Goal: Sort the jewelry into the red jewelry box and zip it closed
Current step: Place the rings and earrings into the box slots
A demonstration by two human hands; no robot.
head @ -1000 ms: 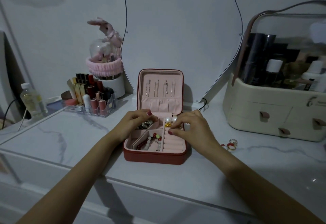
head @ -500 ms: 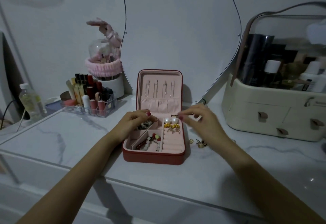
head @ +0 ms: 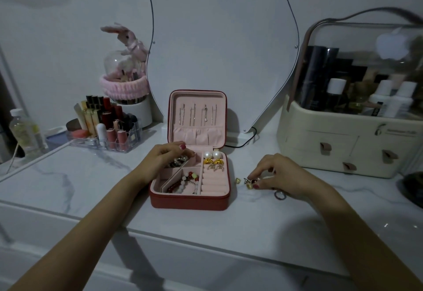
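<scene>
Box: the red jewelry box (head: 190, 201) sits centre frame, lid (head: 197, 116) standing upright at the far side, opening facing the viewer.
Inside: pearl earrings (head: 211, 154) and gold pieces at upper right, beaded bracelets (head: 184, 182) lower left, chains pinned in the lid.
Left hand: the left hand (head: 163, 159) rests on the box's upper-left compartment, fingers curled over dark beads.
Right hand: the right hand (head: 278, 176) sits right of the box, fingertips pinching small rings (head: 250, 182) on the marble tabletop (head: 68, 180).
Loose: a grey ring (head: 279, 195) lies just below that hand.
</scene>
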